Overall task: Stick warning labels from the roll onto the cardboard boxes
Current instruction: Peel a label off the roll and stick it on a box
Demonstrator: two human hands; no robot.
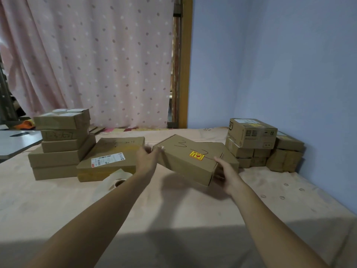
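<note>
Holding labelled box (190,161) aloft, long axis far-left to near-right: your right hand (226,176) curls under its near end, nearer the right stack (251,139); left hand (147,157) at far corner, fingers too blurred.

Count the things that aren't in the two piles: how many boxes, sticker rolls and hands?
Boxes: 2, the box with a white label and the box with a yellow sticker, lifted by both hands
Sticker rolls: 1, the roll
Hands: 2, left hand and right hand
Total: 5
</note>
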